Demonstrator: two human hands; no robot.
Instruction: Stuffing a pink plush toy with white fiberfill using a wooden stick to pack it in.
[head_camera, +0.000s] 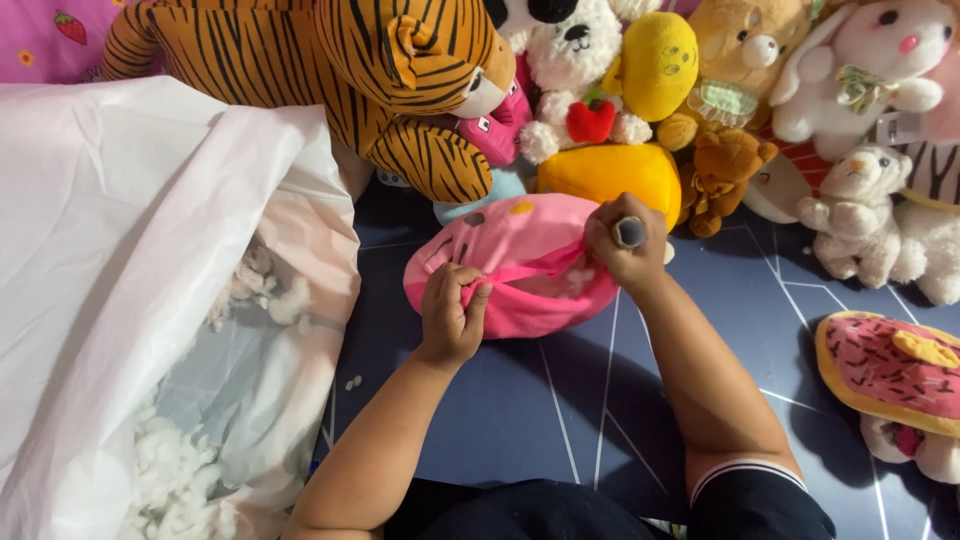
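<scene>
A pink plush toy (510, 255) with coloured spots lies on the dark blue mat. My left hand (452, 312) pinches the fabric at its near edge, fingers closed on the pink cloth. My right hand (625, 245) is fisted around a grey stick-like tool (630, 232) and presses it into the toy's right side, where a seam opening shows white stuffing.
A large white plastic bag (120, 260) with white fibre stuffing (175, 470) lies open at the left. A tiger plush (350, 70), a yellow plush (610, 172), bears and white animals crowd the back. A doughnut-shaped plush (890, 370) lies at the right on the mat (560, 400).
</scene>
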